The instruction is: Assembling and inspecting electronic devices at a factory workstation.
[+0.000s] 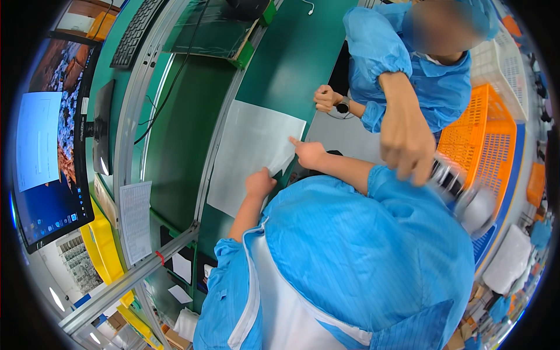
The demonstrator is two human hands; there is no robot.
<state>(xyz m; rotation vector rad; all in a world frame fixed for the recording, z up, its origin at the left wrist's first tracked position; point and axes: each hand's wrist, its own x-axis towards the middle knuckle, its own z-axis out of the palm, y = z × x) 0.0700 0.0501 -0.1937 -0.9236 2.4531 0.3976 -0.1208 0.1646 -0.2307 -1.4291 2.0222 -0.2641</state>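
Sheet (pixel 251 140), pale and glossy, lying on the green worktop (pixel 286 70) just beyond the hands. Step in hand, as judged: steadying or straightening it; the next move calls for even tension along the near edge. Left hand (pixel 260 184): curled narrow, apparently pinching that edge. Right hand (pixel 309 154): index finger extended to the right edge; whether it grips cannot be told.

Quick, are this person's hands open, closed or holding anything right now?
Left hand: curled at the edge of the glossy white rectangular sheet; grip unclear.
Right hand: index finger extended to the sheet, others curled; grip unclear.
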